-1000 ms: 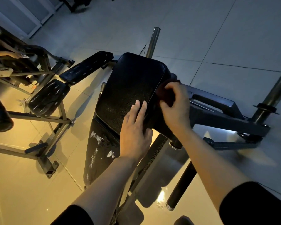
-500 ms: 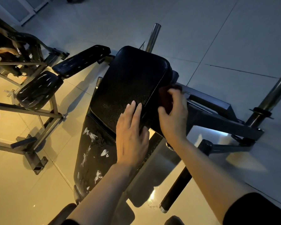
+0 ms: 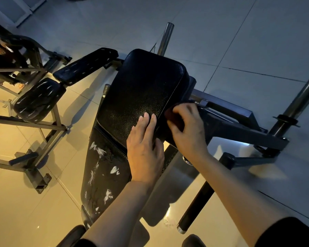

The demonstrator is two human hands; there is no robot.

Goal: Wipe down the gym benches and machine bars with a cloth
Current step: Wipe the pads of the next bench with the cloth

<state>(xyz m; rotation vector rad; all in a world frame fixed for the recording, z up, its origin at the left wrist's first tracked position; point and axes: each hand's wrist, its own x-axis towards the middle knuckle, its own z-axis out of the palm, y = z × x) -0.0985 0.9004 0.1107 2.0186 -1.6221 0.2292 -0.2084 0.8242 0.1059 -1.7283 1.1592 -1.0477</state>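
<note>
The pale tiled gym floor carries a black steel machine frame, whose chrome weight post juts up at the right. On that frame sits the black textured vinyl back pad, tilted up and away from the person, so its right side edge faces the right hand. Below it, the cracked black seat pad with white worn patches runs down toward the camera.

The left hand lies flat on the back pad's near right corner with fingers straight, seemingly to steady the cushion against the push of wiping. The right hand curls its fingers around a small dark reddish cloth and presses it against the pad's side edge, where the edge meets the frame. The cloth is dim and partly hidden, so its fold cannot be made out. Wiping this edge looks like the step in hand; the seat pad and bars likely remain.
</note>
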